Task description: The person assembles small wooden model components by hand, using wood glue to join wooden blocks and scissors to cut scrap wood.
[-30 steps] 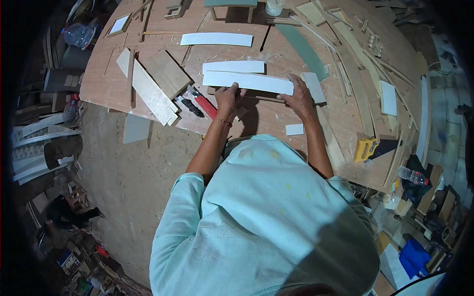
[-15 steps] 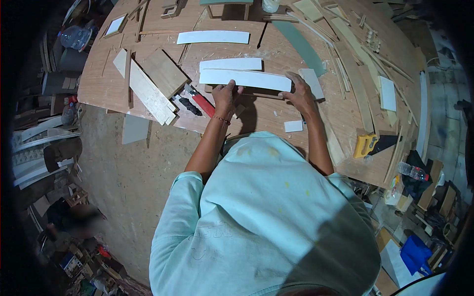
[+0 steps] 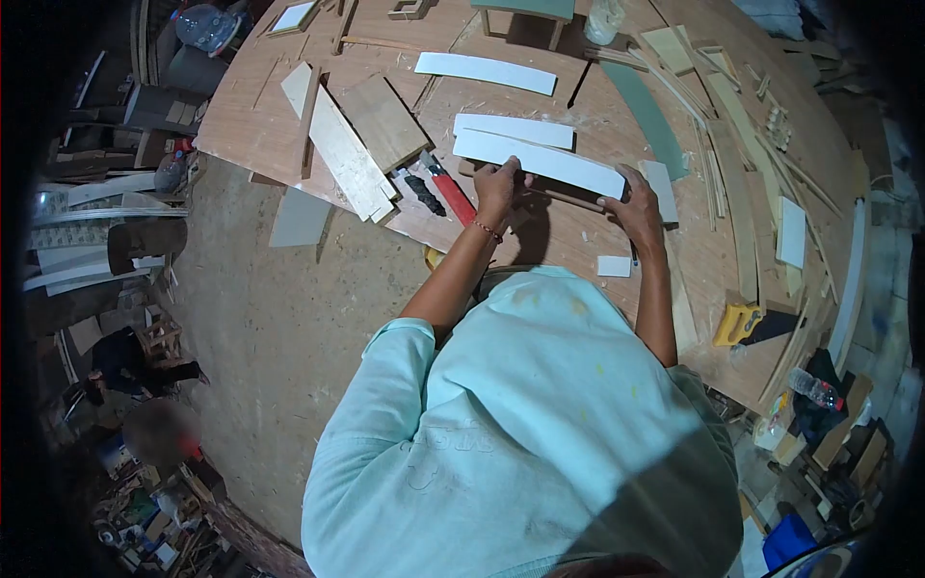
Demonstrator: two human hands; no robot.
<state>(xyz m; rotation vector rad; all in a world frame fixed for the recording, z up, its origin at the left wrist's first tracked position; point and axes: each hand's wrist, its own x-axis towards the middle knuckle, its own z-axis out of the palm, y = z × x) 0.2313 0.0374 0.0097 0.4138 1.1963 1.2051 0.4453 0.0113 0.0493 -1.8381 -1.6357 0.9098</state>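
A long white strip is held between my two hands above the wooden table. My left hand grips its lower edge left of the middle, with the thumb on top. At its right end, my right hand is closed around the corner. A brown wooden strip shows just below it. Partly covered behind it lies a second white strip. Farther back is a third, slightly curved white strip. A small white piece lies near my right forearm.
Red-handled tool and black tool lie left of my left hand, beside a wooden board. A yellow-handled saw is at the right edge of the table. Wood strips and a green curved piece lie right.
The camera view has shifted, so the table and my hands appear farther right. Both hands keep their hold on the white strip, which looks slightly more tilted in view.
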